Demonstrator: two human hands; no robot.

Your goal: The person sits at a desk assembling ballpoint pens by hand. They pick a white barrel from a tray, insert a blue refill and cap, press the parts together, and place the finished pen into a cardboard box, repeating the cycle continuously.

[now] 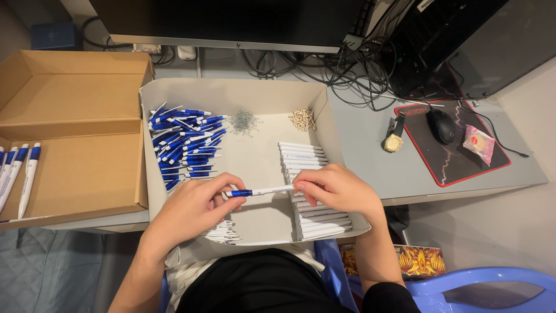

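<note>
The head view shows, from the left, an open cardboard box (pixel 75 168) holding a few finished pens (pixel 17 174), then a shallow white tray (pixel 152 191) with a heap of blue pen ends (pixel 186 145). Over that tray the left hand (pixel 194 208) has its grip clamped on the blue end of a pen (pixel 260 190) while the right hand (pixel 336 188) pinches its white barrel. This looks like assembly, both halves needing a straight push together above the stacked white barrels (pixel 310 191).
</note>
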